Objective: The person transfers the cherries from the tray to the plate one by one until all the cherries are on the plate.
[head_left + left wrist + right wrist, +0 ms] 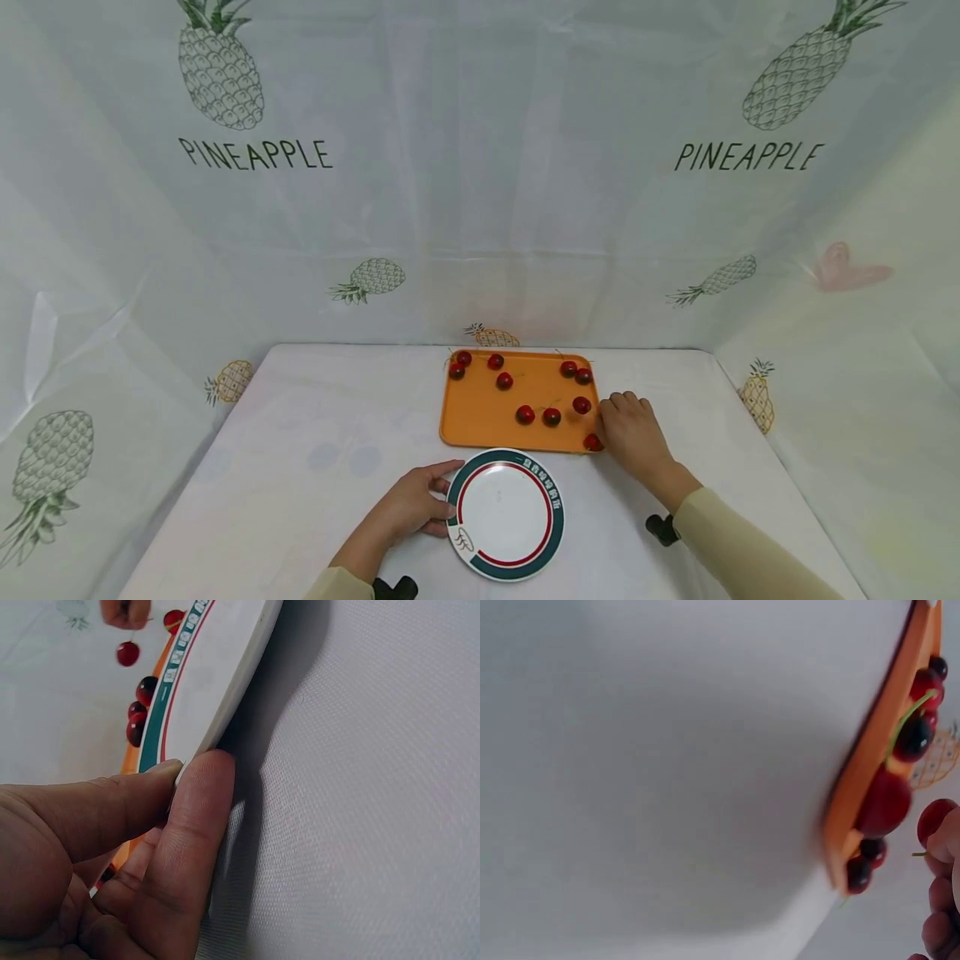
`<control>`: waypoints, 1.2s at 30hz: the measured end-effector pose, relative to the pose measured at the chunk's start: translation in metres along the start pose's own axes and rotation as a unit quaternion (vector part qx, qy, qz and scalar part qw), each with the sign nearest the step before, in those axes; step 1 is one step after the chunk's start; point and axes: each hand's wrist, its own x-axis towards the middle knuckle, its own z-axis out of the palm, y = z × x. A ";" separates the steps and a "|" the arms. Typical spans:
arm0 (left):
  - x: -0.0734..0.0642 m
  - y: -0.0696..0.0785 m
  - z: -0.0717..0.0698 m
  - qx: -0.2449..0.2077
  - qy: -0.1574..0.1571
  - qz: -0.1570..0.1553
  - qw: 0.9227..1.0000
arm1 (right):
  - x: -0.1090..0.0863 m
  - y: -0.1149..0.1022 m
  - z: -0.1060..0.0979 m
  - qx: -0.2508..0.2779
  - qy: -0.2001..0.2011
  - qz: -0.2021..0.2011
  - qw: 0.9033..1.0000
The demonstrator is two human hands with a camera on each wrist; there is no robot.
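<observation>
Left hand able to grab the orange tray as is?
Probably not without letting go first: the left hand pinches the plate by its rim. Otherwise the way looks free: the orange tray lies just beyond, its near left corner uncovered.

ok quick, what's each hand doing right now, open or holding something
Left hand: closed, pinching the plate by its rim.
Right hand: closed, holding a cherry.

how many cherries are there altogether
10 cherries: two far left on the tray, two far centre, two far right, two near centre, one near right corner, one in the right hand. Others may be hidden.
</observation>
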 end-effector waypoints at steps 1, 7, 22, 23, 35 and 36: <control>0.000 0.000 0.000 0.000 0.000 0.000 1.000 | 0.001 -0.003 -0.002 0.000 0.004 -0.008 1.000; 0.001 0.000 0.000 0.001 -0.001 0.002 1.000 | 0.006 -0.028 -0.010 -0.007 0.028 -0.068 0.997; 0.002 -0.003 0.000 -0.003 -0.006 0.007 1.000 | 0.005 -0.103 -0.013 0.000 0.004 -0.204 0.979; 0.002 -0.002 -0.001 -0.003 -0.007 0.009 1.000 | 0.004 -0.108 -0.012 0.001 0.001 -0.214 0.977; 0.000 -0.002 -0.001 -0.006 -0.012 0.013 1.000 | -0.006 -0.143 -0.004 0.016 -0.025 -0.280 0.960; 0.000 -0.001 -0.001 -0.006 -0.013 0.013 1.000 | -0.007 -0.144 -0.003 0.015 -0.026 -0.283 0.959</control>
